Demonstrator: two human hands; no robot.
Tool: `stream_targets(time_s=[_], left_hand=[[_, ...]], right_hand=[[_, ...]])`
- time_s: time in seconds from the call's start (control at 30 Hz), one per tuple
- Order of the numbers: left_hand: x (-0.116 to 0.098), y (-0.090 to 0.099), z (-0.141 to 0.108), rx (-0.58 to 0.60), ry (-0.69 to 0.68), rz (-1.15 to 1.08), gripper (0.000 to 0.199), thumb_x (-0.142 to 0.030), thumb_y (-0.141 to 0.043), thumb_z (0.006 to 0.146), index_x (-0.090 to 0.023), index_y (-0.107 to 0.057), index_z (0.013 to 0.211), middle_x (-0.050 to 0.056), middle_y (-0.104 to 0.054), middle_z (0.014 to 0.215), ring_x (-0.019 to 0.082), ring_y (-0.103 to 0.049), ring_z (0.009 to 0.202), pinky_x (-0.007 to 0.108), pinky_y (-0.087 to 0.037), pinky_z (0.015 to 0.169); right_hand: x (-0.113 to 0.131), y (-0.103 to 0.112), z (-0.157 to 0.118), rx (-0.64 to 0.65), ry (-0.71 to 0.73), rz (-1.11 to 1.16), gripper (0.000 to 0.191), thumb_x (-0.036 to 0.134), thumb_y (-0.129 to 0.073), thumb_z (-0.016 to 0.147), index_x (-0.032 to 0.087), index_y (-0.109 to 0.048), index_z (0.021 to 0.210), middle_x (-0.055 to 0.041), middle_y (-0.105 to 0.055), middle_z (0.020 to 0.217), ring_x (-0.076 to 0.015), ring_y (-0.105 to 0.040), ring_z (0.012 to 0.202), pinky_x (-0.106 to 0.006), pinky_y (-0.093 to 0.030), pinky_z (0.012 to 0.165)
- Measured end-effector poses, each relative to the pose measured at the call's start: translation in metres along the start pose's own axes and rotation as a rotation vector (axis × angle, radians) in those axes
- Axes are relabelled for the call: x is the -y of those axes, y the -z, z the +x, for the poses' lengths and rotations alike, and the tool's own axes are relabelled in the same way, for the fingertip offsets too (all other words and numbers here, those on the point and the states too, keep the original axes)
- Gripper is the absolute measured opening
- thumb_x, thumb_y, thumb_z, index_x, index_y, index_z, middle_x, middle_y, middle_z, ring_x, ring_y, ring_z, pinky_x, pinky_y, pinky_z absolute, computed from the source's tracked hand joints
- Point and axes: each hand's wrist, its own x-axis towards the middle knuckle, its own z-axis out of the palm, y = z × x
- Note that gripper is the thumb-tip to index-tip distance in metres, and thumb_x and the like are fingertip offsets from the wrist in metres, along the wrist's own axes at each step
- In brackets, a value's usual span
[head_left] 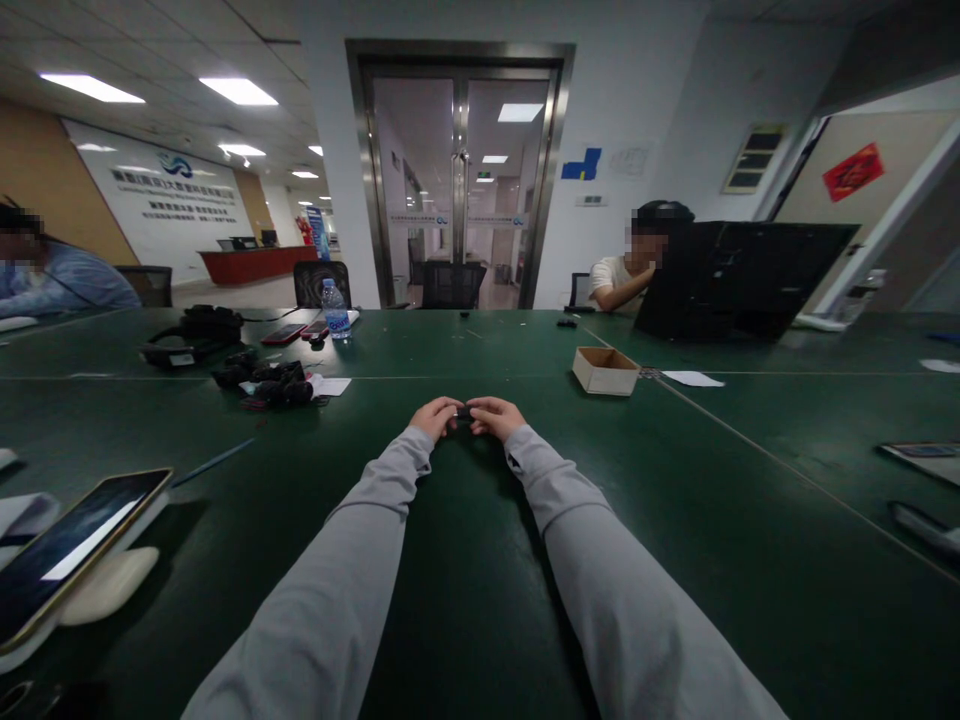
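— Between both hands, on the green table (480,560): a small dark object (463,412).
— Left hand (436,415) and right hand (493,415) pinch its ends; a cardboard box (604,370) sits beyond the right hand.

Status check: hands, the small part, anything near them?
Left hand and right hand both pinch small dark part over green table. Open cardboard box off right. Nothing blocking.

Illumination is dim and even, supplied by rectangular white ceiling light panels (238,91). The dark green matte surface (465,560) shows faint shadows beside the grey sleeves. Wide-angle distortion bends edges; the tilted glossy black phone screen (71,545) carries glare.
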Motion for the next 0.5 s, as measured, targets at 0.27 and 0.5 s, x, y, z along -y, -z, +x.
stream_targets(time_s=[0.27,0.5], left_hand=[[-0.0003,0.0001,-0.001,-0.004,-0.003,0.005,0.027,-0.025,-0.042,0.075,-0.015,-0.059,0.093,-0.003,-0.052,0.051,0.005,-0.041,0.037,0.017,-0.033,0.04],[0.0027,-0.0007,-0.002,-0.059,-0.036,-0.009,0.027,-0.033,-0.044,0.077,-0.015,-0.057,0.093,-0.005,-0.046,0.048,0.006,-0.04,0.038,0.017,-0.033,0.04]], right_hand=[[-0.0015,0.0009,0.0007,0.017,0.01,-0.029,0.017,0.002,-0.06,0.071,0.011,-0.058,0.085,-0.001,-0.06,0.061,-0.009,-0.057,0.047,-0.016,-0.051,0.044],[-0.0091,-0.003,0.0026,0.113,0.073,-0.203,0.026,0.004,-0.067,0.062,0.013,-0.054,0.082,0.0031,-0.058,0.058,-0.0094,-0.058,0.047,-0.017,-0.049,0.043]])
